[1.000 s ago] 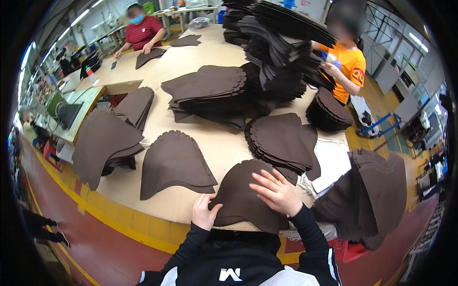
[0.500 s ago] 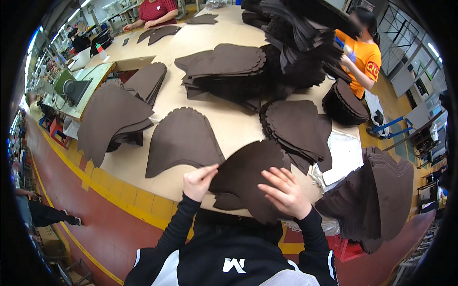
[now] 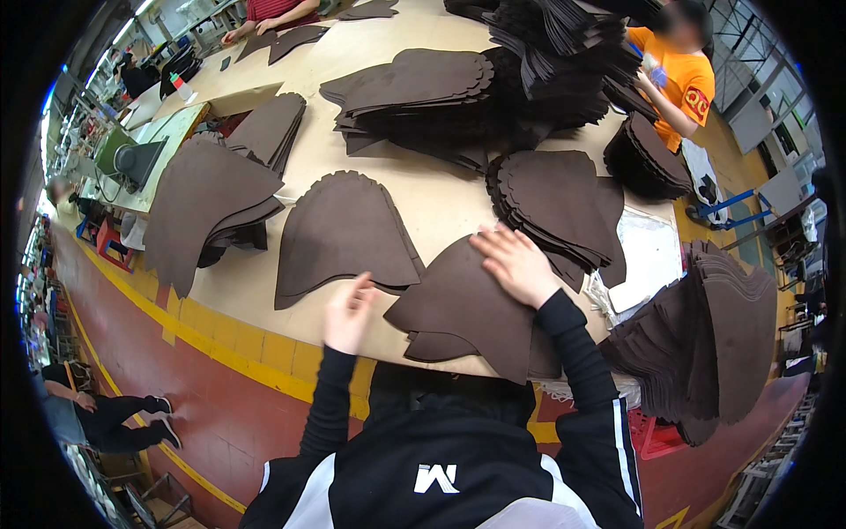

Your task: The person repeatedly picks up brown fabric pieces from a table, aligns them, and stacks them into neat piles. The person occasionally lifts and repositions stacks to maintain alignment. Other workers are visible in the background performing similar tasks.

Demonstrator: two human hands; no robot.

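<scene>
A dark brown cut panel [image 3: 476, 304] lies at the table's near edge, with a smaller curved piece [image 3: 438, 346] showing from under its lower left side. My right hand [image 3: 518, 267] rests open on the panel's upper right part, fingers stretched out flat. Blurred by motion, my left hand [image 3: 349, 313] is just left of the panel and apart from it; how its fingers are held is unclear. Beyond the left hand lies a dome-shaped brown panel [image 3: 345, 231] with a notched top edge. A notched stack of panels [image 3: 551, 203] stands beyond my right hand.
More brown stacks stand at the left [image 3: 198, 207], the far middle [image 3: 414, 84] and the near right [image 3: 718, 339]. White sheets [image 3: 648, 256] lie at the table's right. A person in orange [image 3: 674, 75] stands at the far right, another in red [image 3: 282, 11] at the far left.
My right hand has slid away from me to the panel's upper part. My left hand has come off the panel's left edge and moved slightly left. The whole view has shifted a little.
</scene>
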